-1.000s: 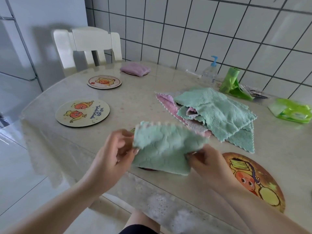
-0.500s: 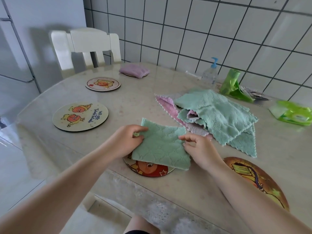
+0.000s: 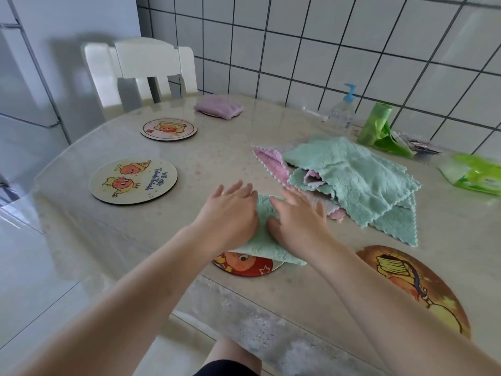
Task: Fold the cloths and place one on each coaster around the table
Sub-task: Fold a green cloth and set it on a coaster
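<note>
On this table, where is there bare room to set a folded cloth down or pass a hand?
Bare tabletop lies between the far coaster, the two-figure coaster and the cloth pile. The strip between pile and orange coaster is narrow. Crowded: the wall side, with bottle, green roll and wipes pack.

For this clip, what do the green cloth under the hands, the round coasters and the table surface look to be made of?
Green cloth: soft, fluffy microfibre-like fabric, matte, with a quilted, napped look and scalloped edge.
Coasters, for example the pale one: stiff thin board, possibly cork or rubber backed, with a dark rim and printed cartoon face.
Table: stone-patterned top, apparently under a clear glossy cover that reflects light; exact material unclear.
</note>
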`<state>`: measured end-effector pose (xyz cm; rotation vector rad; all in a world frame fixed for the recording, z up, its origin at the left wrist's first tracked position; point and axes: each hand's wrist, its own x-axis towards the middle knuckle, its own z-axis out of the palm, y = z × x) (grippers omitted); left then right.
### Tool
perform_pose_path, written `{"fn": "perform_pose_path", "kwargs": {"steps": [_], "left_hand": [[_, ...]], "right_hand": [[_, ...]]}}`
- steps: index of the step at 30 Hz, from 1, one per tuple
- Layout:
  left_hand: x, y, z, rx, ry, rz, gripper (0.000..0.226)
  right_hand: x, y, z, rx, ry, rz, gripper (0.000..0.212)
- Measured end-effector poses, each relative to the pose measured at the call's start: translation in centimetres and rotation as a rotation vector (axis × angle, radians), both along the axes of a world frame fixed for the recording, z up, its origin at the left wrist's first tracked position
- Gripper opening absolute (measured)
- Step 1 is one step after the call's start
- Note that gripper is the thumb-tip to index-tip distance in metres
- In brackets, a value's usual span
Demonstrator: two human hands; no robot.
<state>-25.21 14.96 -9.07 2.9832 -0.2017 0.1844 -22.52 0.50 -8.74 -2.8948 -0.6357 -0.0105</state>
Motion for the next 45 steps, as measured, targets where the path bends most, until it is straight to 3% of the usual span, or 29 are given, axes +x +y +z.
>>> {"fn": "perform_pose_path", "kwargs": {"steps": [3, 16, 22, 26, 35, 41, 45], "left_hand": [[0.2, -0.8, -1.4, 0.088, 0.082, 0.033, 0.051], [-1.2, 1.3, -3.0, -0.037, 0.127, 0.136, 0.064], [-3.3, 3.4, -2.7, -0.157, -0.003, 0.218, 0.066], [-4.2, 3.7, -2.5, -0.255, -0.036, 0.217, 0.047], [-3.5, 2.4, -2.4, -0.316, -0.045, 0.203, 0.036], [-3.4, 1.7, -2.8, -0.645, -0.181, 0.116, 0.039], [-3.2, 1.4, -2.0, -1.053, -0.137, 0.123, 0.041]], "right_hand": [[0.0, 0.6, -1.1, -0.098, 0.109, -0.012, 0.053], [-1.1, -2.6, -2.3, -0.074, 0.141, -0.073, 0.06], [-1.5, -6.1, -1.5, 0.015, 0.106, -0.081, 0.083], [-2.3, -7.0, 0.0, 0.249, 0.162, -0.011, 0.071], [-2.5, -4.7, -1.2, 0.438, 0.226, -0.036, 0.048], [-3.0, -4.3, -1.5, 0.702, 0.235, -0.094, 0.061], [-3.0, -4.0, -1.0, 1.003, 0.236, -0.154, 0.051]]}}
